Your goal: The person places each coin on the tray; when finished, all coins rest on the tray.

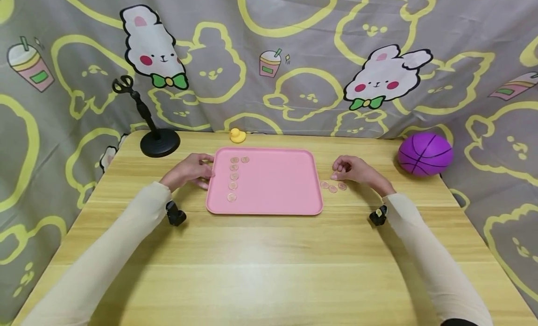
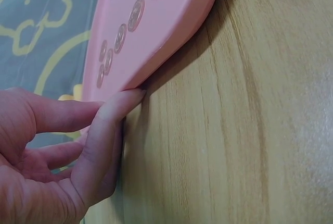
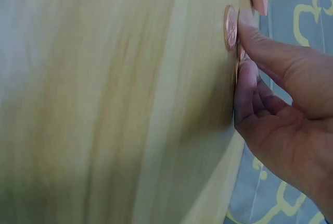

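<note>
My left hand (image 1: 193, 171) holds the left edge of a pink tray (image 1: 277, 181). In the left wrist view its thumb and fingers (image 2: 106, 117) meet at the rim. Copper-coloured coins lie on the tray's left side: several in a column, including a front coin (image 1: 232, 197), plus one coin (image 1: 245, 159) beside the top of the column. Right of the tray, my right hand (image 1: 353, 169) rests low on the table, fingers bent. Its thumb and forefinger close around a coin (image 3: 241, 52), mostly hidden by them. Three more coins lie just in front, the closest coin (image 3: 231, 27) beside the thumb.
A purple ball (image 1: 425, 154) sits at the table's back right. Behind the tray is a yellow rubber duck (image 1: 237, 135). A black stand (image 1: 157, 141) with a clamp top rises at the back left. A patterned grey curtain (image 1: 302, 60) hangs behind the wooden table (image 1: 269, 270).
</note>
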### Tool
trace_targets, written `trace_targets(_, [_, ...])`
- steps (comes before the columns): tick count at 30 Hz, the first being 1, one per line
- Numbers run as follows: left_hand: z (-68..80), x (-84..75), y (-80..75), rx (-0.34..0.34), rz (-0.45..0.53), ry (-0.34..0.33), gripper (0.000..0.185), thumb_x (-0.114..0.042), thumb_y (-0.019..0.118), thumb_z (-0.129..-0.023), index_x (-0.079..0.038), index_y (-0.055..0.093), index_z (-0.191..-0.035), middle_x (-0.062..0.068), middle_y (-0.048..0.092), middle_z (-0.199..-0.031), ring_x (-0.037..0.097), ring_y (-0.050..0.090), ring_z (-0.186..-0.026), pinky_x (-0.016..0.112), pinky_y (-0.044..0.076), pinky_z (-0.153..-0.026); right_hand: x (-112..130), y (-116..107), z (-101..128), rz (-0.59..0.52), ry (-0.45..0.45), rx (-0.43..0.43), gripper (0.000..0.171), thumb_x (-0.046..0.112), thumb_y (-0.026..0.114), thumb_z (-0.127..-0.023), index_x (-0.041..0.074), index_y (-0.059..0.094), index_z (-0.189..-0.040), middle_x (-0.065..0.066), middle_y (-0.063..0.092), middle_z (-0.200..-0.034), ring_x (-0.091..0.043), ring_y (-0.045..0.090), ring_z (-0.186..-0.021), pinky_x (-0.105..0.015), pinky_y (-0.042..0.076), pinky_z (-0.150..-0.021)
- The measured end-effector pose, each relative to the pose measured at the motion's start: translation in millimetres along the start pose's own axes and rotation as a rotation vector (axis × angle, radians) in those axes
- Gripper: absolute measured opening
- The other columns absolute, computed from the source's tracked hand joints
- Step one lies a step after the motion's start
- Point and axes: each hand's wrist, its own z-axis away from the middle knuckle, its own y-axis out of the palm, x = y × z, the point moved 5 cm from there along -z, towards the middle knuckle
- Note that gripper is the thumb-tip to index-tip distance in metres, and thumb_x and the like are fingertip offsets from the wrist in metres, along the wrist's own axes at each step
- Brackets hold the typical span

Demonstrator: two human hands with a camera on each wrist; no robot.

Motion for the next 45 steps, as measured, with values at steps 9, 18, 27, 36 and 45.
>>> trace_targets(9, [0.7,-0.4,-1.4,-0.010,0.007,0.008,0.066,0.001,0.058,-0.098,0.009,0.031,-0.157,0.023,0.061,-0.116,0.017,0.067,-0.085,0.030,0.067,-0.074,-1,-4,-3,0.099,0.100,-0.101,0.022,0.016,0.082,-0.093,0.000,0.067,-0.095,-0.010,0.065,-0.088,-0.015,0.052,-0.080,-0.019,0.045,-0.067])
trace_targets(18, [-3.0,-7.8,2.4,-0.001,-0.014,0.023,0.067,0.002,0.058,-0.096,0.009,0.032,-0.158,0.023,0.058,-0.114,0.018,0.068,-0.083,0.028,0.066,-0.070,9,-1,4,-0.040,0.053,-0.099,0.015,0.008,0.072,-0.099,-0.005,0.065,-0.098,-0.019,0.068,-0.083,-0.017,0.065,-0.066,-0.029,0.062,-0.055])
trace_targets(27, [2.5,0.3,-1.9,-0.027,-0.005,0.011,0.067,0.004,0.058,-0.097,0.010,0.031,-0.157,0.025,0.062,-0.115,0.018,0.071,-0.080,0.031,0.067,-0.071,41,10,-14,-0.143,0.014,-0.116,0.019,0.007,0.070,-0.101,-0.008,0.065,-0.111,-0.021,0.073,-0.078,-0.014,0.067,-0.057,-0.032,0.063,-0.057])
trace_targets(36, [4.5,-1.4,-0.5,-0.019,0.026,0.014,0.068,0.002,0.059,-0.097,0.009,0.030,-0.158,0.028,0.065,-0.120,0.021,0.071,-0.091,0.033,0.067,-0.075,65,30,-39,-0.209,0.036,-0.051,0.026,0.007,0.056,-0.108,-0.016,0.066,-0.117,-0.026,0.074,-0.090,-0.010,0.068,-0.065,-0.030,0.065,-0.066])
trace_targets(45, [6.4,3.5,-3.1,-0.082,0.072,-0.010,0.057,-0.004,0.061,-0.100,0.010,0.042,-0.153,0.028,0.068,-0.122,0.019,0.072,-0.089,0.033,0.067,-0.075,92,50,-58,-0.148,0.072,-0.098,0.016,0.009,0.073,-0.098,-0.007,0.072,-0.101,-0.018,0.076,-0.085,-0.010,0.070,-0.062,-0.020,0.061,-0.067])
